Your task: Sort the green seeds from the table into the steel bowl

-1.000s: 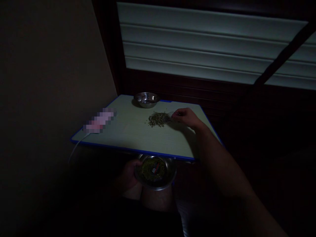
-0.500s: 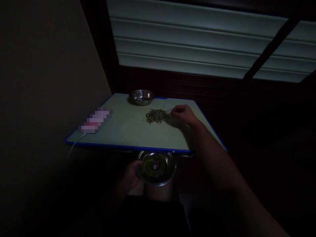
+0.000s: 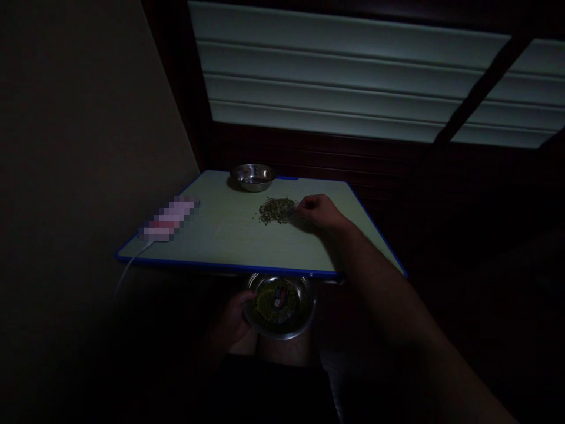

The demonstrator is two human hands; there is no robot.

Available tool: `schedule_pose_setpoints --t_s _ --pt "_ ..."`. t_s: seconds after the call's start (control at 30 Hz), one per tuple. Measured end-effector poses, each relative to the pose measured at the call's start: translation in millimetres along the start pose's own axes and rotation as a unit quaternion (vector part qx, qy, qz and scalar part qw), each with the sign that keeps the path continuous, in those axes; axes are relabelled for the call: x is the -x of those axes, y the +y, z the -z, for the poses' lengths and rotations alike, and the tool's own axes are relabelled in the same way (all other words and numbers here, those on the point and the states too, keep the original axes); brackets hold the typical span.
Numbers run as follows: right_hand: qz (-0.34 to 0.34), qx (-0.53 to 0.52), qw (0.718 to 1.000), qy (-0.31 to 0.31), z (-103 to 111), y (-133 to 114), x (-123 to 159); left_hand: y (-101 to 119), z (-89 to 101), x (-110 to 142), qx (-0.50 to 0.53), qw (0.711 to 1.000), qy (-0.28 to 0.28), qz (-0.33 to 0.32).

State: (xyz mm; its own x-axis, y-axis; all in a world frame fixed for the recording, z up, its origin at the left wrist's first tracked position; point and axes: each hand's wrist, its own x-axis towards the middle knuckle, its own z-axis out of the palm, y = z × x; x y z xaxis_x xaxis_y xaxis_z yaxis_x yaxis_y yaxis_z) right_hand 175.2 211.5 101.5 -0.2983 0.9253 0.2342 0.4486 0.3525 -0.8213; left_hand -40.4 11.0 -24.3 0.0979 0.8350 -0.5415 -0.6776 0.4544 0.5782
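My right hand [image 3: 320,212] is closed at the right edge of a loose pile of small greenish-brown grains [image 3: 274,211]. Its fingers pinch a small see-through piece [image 3: 293,208] whose kind is too dim to tell, and which touches the pile. Below the table's front edge, my left hand [image 3: 238,315] grips the left rim of a metal bowl [image 3: 309,315], thumb on the inside. In this bowl lies greenish stuff that looks like a clear pack of beans [image 3: 265,303] with a dark label on it. The left fingers underneath are hidden.
The pale tabletop [image 3: 212,235] has a blue edge. A second metal bowl [image 3: 253,178] stands at its back. A blurred-out pink object [image 3: 170,218] with a white cable [image 3: 130,274] lies at the left. A wall and slatted panels close off the left and back.
My right hand has moved a little left and down, closer to the grains, with the see-through piece now at the pile. My left hand still keeps its hold on the bowl.
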Motion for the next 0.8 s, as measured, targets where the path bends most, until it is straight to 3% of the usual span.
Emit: schedule_pose_setpoints --t_s 0.57,0.8 --pt "-0.01 0.049 0.998 0.03 6.3 -3.4 -0.3 0.5 -7.9 7.1 -0.001 1.0 0.013 -0.016" --pt "-0.001 0.013 1.0 -0.004 1.7 -0.7 0.5 -0.8 -4.9 4.4 -0.011 1.0 0.01 -0.008"
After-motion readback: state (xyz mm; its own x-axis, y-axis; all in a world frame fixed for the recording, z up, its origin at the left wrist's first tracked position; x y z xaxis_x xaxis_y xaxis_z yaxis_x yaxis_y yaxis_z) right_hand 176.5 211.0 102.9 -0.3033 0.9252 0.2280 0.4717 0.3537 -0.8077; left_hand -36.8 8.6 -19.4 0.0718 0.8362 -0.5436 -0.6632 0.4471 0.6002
